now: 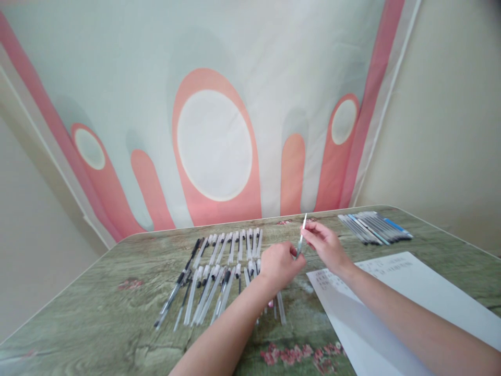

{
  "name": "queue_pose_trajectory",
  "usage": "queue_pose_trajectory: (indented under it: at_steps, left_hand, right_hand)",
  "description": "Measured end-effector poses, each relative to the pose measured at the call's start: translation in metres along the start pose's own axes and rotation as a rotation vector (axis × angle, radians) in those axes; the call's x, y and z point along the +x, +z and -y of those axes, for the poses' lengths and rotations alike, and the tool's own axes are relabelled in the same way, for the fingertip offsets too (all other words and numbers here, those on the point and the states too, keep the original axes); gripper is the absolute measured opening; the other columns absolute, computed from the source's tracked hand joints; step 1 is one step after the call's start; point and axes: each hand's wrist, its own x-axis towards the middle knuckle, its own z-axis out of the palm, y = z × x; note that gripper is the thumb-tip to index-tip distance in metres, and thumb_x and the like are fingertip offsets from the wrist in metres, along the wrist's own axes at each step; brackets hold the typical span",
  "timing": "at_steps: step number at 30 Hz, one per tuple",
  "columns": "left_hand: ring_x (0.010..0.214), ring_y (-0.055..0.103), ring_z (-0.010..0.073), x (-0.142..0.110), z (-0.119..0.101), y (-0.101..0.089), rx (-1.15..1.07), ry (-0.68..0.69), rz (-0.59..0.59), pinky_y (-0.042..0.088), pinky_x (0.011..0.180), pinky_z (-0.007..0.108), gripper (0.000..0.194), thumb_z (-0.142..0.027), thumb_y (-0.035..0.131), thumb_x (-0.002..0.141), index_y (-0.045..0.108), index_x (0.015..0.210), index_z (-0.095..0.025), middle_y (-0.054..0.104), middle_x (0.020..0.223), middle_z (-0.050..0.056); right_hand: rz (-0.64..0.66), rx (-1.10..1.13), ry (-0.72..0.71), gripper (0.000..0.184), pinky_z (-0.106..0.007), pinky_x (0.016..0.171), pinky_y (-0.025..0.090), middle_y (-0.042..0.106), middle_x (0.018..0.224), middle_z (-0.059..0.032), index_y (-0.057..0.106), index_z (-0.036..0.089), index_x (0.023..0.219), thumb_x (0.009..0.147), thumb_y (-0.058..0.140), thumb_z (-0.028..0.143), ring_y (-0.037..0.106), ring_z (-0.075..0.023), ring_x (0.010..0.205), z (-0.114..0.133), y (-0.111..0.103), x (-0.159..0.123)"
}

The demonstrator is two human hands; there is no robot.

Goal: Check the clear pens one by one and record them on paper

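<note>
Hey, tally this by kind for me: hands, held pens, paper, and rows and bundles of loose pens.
Left hand and right hand: 2
Held pen: 1
Paper: 1
Upper row and lower row: 2
Bundle: 1
Total: 7
Single loose pens are too blurred to count.

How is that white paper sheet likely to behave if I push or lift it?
The white paper sheet probably buckles easily, since it looks thin. It is likely light and may slide, lying flat on the wood-look tabletop. Lifting it could be fiddly, as no visible edge clearly curls up.
</note>
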Motion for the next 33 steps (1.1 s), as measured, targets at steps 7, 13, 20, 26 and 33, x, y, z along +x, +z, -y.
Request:
queue_pose_trajectory:
  at_steps: [7,13,20,26,33]
  left_hand:
    - [0.071,0.059,0.0153,0.006,0.006,-0.017,-0.055,-0.007,-0.04,0.038,0.058,0.023,0.027,-0.042,0.047,0.075,0.062,0.081,-0.021,0.066,0.076,0.001]
    - [0.07,0.059,0.015,0.009,0.012,-0.019,-0.083,-0.001,-0.093,0.038,0.058,0.022,0.026,-0.041,0.048,0.075,0.062,0.083,-0.022,0.066,0.076,0.0]
    - [0.072,0.059,0.0162,0.009,0.014,-0.017,-0.04,0.06,-0.059,0.04,0.062,0.024,0.028,-0.042,0.044,0.078,0.062,0.086,-0.023,0.066,0.076,0.001]
    - [0.081,0.059,0.0157,0.011,0.026,-0.015,-0.014,0.117,0.067,0.042,0.069,0.024,0.023,-0.031,0.045,0.08,0.059,0.095,-0.019,0.065,0.087,0.004]
    - [0.088,0.058,0.0194,0.01,0.028,-0.002,0.203,0.117,0.115,0.04,0.08,0.03,0.017,-0.02,0.047,0.077,0.06,0.089,-0.02,0.065,0.088,0.005]
  right_hand:
    - [0.09,-0.054,0.061,0.032,-0.023,0.054,0.038,0.06,0.08,-0.0023,0.06,0.019,0.091,0.073,0.056,0.046,0.049,-0.0125,0.063,0.0,0.005,-0.004]
    - [0.182,-0.084,0.055,0.03,-0.024,0.058,0.039,0.059,0.073,-0.0021,0.063,0.017,0.088,0.074,0.056,0.043,0.05,-0.0139,0.066,-0.008,0.009,-0.007]
    - [0.217,-0.069,0.023,0.027,-0.023,0.054,0.038,0.056,0.067,0.0,0.063,0.017,0.084,0.076,0.056,0.041,0.048,-0.0114,0.059,-0.011,0.009,-0.009]
    - [0.022,-0.07,0.105,0.032,-0.023,0.045,0.038,0.057,0.063,-0.0001,0.055,0.019,0.081,0.078,0.049,0.05,0.049,-0.0123,0.051,-0.02,0.009,-0.01]
    - [-0.05,-0.12,0.061,0.028,-0.024,0.045,0.039,0.062,0.074,-0.0017,0.051,0.022,0.08,0.079,0.047,0.049,0.049,-0.0123,0.05,-0.03,0.008,-0.012]
